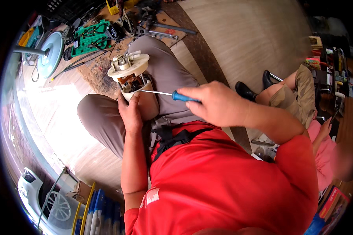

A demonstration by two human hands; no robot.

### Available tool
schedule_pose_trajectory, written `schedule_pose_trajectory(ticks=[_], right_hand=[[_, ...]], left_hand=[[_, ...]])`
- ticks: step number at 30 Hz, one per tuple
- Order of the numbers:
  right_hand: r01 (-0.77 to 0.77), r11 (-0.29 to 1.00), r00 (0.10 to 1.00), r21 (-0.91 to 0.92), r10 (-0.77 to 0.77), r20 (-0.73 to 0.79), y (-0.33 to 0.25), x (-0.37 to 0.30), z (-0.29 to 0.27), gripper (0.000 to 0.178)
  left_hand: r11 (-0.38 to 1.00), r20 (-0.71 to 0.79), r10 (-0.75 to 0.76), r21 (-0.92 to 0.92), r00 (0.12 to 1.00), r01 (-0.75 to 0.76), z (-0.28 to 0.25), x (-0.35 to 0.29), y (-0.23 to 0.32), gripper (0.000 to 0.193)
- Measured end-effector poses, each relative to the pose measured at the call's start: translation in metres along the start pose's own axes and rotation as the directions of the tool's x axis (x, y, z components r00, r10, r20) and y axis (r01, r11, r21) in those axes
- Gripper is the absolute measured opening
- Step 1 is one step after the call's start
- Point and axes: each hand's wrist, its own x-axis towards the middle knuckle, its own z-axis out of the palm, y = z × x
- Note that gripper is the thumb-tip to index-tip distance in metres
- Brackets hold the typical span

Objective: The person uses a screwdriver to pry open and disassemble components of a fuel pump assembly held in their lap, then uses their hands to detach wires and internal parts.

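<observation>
Between my knees stands a fuel pump module [128, 64], with a round cream flange on top, metal rods, brown coiled parts and a pale cup below. My left hand [130, 111] is wrapped round the cup, its thumb near the rim. In my right hand [217, 102] is a screwdriver [184, 97] with a blue handle and a thin metal shaft. The shaft points left, and its tip meets the cup's rim close to my left thumb. Whether the tip is wedged under anything is too small to tell.
Beyond my knees, a green tool case [91, 38], metal wrenches [159, 33] and greasy parts lie on stained cardboard [96, 74]. A round pale stand base [50, 55] is at the left. On the right sits another person [298, 92] beside a cluttered bench. Blue boxes [100, 213] stand lower left.
</observation>
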Motion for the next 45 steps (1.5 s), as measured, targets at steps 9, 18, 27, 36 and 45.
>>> schedule_pose_trajectory(ticks=[9,18,27,36,45], right_hand=[[0.041,0.981,0.965,-0.191,0.011,0.263,-0.008,0.034,-0.057,0.028],[0.225,0.890,0.865,-0.398,0.006,0.502,-0.039,0.114,-0.083,0.021],[0.202,0.843,0.834,-0.498,0.118,0.539,-0.051,0.133,-0.079,0.031],[0.069,0.980,0.889,-0.184,0.023,0.457,-0.005,0.097,-0.075,0.035],[-0.149,0.988,0.963,0.028,0.138,0.230,0.045,0.055,-0.060,0.035]], left_hand=[[0.969,0.034,0.133,0.206,0.991,-0.137,0.007,-0.005,0.000,0.076],[0.964,0.030,0.172,0.199,0.985,-0.174,0.011,-0.009,0.001,0.070],[0.927,0.064,0.238,0.284,0.969,-0.247,0.008,-0.007,-0.006,0.074],[0.960,0.084,0.098,0.256,0.992,-0.116,0.005,-0.005,0.005,0.075],[0.967,0.147,0.104,0.216,0.984,-0.134,0.006,-0.005,0.011,0.073]])
